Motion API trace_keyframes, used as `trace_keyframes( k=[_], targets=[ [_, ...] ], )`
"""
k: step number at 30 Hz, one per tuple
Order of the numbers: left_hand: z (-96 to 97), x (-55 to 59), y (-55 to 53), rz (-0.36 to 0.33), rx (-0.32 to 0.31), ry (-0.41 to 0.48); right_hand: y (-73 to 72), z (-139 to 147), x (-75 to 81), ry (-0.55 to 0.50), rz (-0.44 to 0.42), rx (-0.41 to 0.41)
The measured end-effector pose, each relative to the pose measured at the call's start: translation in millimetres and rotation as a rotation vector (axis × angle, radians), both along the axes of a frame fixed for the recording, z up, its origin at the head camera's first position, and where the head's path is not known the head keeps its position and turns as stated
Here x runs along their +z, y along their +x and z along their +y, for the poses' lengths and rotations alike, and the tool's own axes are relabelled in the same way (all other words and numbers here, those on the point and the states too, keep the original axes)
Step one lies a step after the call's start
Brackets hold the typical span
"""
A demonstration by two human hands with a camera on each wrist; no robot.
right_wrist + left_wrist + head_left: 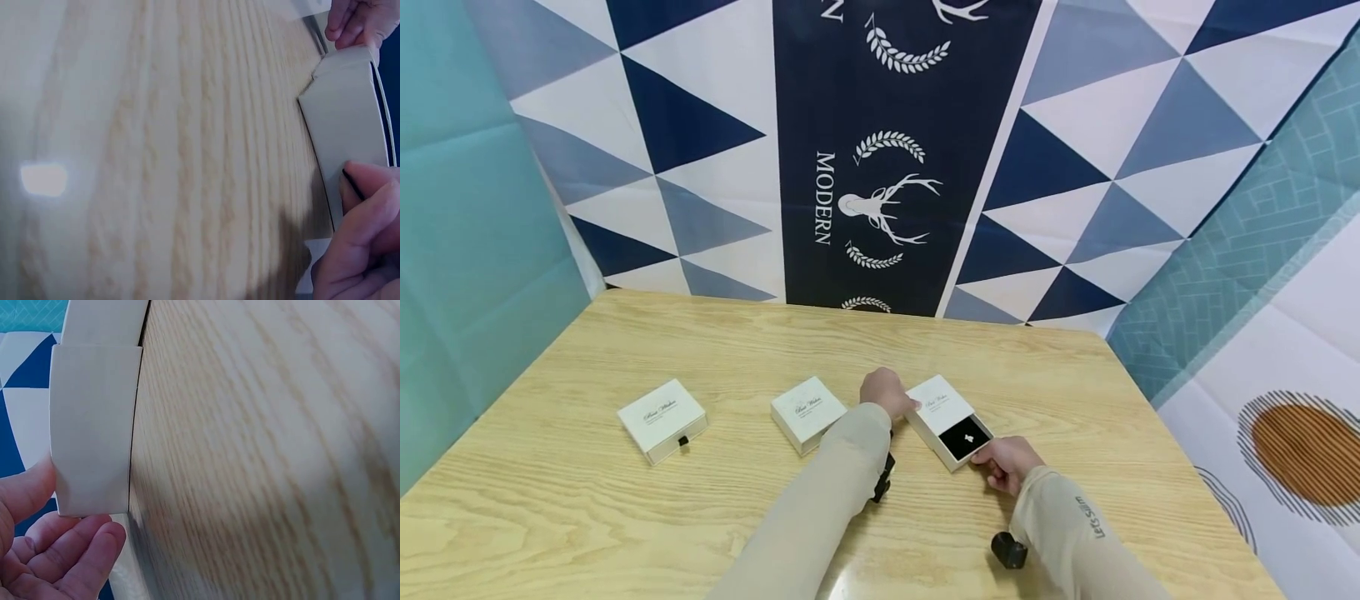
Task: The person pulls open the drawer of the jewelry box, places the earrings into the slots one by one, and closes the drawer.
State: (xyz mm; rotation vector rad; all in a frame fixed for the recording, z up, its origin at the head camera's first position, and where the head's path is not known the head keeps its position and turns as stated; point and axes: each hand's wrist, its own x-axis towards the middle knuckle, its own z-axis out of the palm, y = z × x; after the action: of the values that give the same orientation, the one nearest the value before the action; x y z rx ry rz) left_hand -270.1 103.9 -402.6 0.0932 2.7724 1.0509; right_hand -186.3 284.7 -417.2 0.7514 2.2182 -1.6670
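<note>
A white sliding gift box (936, 400) sits at the right of the wooden table, its drawer (103, 322) pulled partway out toward me. Black lining (953, 442) fills the drawer, and a small shiny trinket (968, 438), too small to identify, lies on it. My left hand (886, 392) grips the far end of the sleeve, thumb (28, 487) on one side and curled fingers at its end. At the drawer's front, my right hand (1011, 462) pinches a thin black pull tab (353, 184) between thumb and finger.
Two closed white boxes stand to the left: a middle box (808, 412) beside my left forearm and a far-left box (662, 417) with its black tab (683, 441) showing. Patterned cloth (880, 167) hangs behind the table (587, 500).
</note>
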Motion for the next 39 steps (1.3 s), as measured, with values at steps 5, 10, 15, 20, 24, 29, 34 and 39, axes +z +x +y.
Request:
trace_keyframes(
  k=[5, 10, 15, 20, 24, 29, 34, 39],
  targets=[
    [-0.7, -0.1, -1.6, 0.008, -0.014, -0.01, -2.8, 3.3, 2.9, -0.02, -0.028, 0.033],
    [-2.1, 0.6, -1.0, 0.002, -0.024, -0.031, -6.6, 4.5, 4.6, -0.009, -0.055, 0.092],
    [-3.3, -1.0, 0.6, -0.021, -0.007, 0.001, -12.3, 1.5, 5.4, 0.032, -0.074, 0.131],
    [-3.3, 0.1, 2.4, -0.023, -0.004, 0.02, -17.9, -1.8, 7.6, 0.077, -0.059, 0.141],
    [-4.1, 1.2, 1.3, -0.01, -0.006, 0.002, -22.5, -5.0, 6.8, 0.075, -0.046, 0.139],
    [-2.9, 1.9, 0.9, -0.007, -0.003, 0.002, -25.4, -5.1, 6.1, 0.057, -0.043, 0.134],
    [-3.3, 2.0, 1.6, -0.014, 0.017, 0.023, -29.4, -8.6, 4.1, 0.028, -0.037, 0.118],
    [-3.3, 0.9, 1.4, -0.009, 0.018, 0.012, -33.4, -12.1, 2.4, 0.034, -0.027, 0.114]
  ],
)
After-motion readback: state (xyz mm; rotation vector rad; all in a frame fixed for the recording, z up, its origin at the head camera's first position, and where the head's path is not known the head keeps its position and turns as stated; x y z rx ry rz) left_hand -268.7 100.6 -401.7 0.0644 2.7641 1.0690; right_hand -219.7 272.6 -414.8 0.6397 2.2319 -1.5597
